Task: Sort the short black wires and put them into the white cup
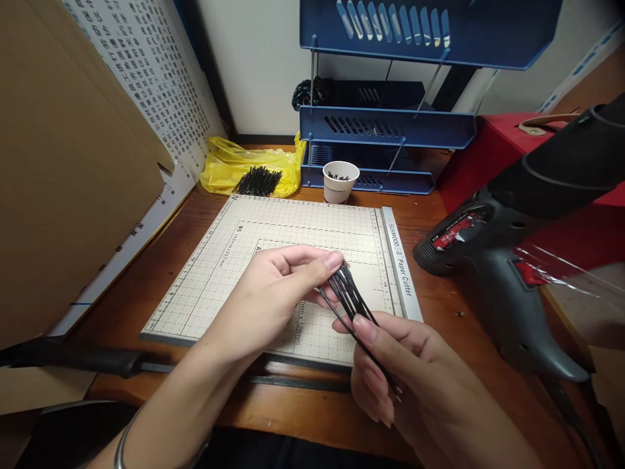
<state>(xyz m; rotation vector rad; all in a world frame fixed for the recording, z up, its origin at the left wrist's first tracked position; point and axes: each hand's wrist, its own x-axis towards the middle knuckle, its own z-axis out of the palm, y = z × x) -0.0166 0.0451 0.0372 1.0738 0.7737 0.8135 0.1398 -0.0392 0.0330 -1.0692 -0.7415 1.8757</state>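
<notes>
1. The left hand (273, 286) pinches the upper end of a small bundle of thin black strips (352, 298) between thumb and fingertips.
2. The right hand (410, 378) grips the lower end, thumb pressed on top, fingers curled tight underneath.
3. The strips are slim, straight, matte black and bunched together, running diagonally; one strip strays slightly from the rest.
4. The bundle is held above the near right part of the gridded paper cutter (234, 260) on the wooden desk (439, 306).
5. More black pieces lie on a yellow bag (229, 163) and in a paper cup (340, 182); a heat gun (508, 260) sits to the right.
</notes>
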